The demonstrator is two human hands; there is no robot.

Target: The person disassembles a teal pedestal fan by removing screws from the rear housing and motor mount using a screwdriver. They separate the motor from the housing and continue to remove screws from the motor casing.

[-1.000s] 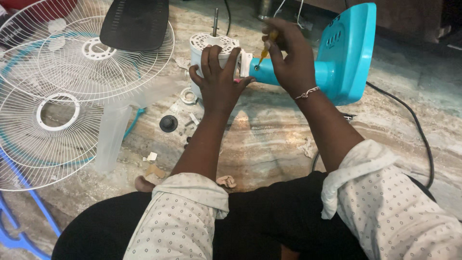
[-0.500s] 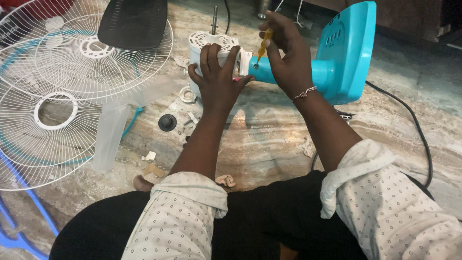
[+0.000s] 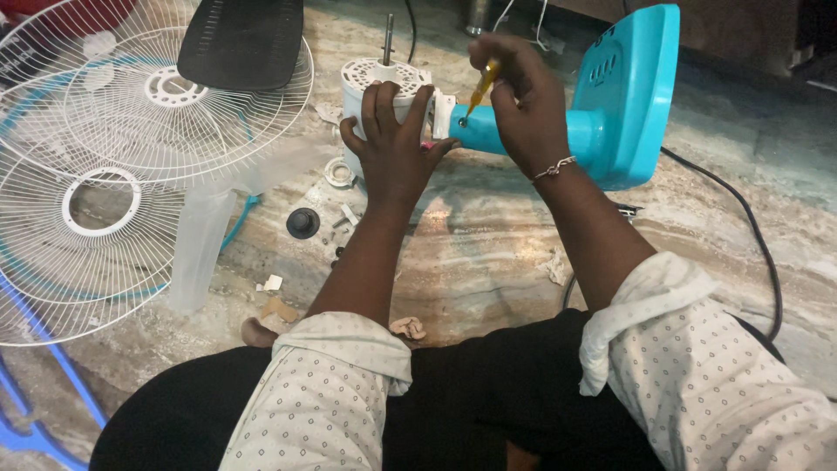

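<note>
White plastic, the cylindrical fan motor housing (image 3: 384, 87) stands on the stone floor (image 3: 488, 253), clasped by the left hand (image 3: 397, 144). At three o'clock, the right hand (image 3: 523, 100) pinches a yellow-handled screwdriver (image 3: 481, 83); its tip is hard to make out against the turquoise fan body (image 3: 610, 105).

The motor (image 3: 384, 87) stands on the floor (image 3: 488, 253), with 2 grilles (image 3: 105, 174) to its left, the housing (image 3: 623, 96) to its right and a knob (image 3: 302, 223) in front.
</note>
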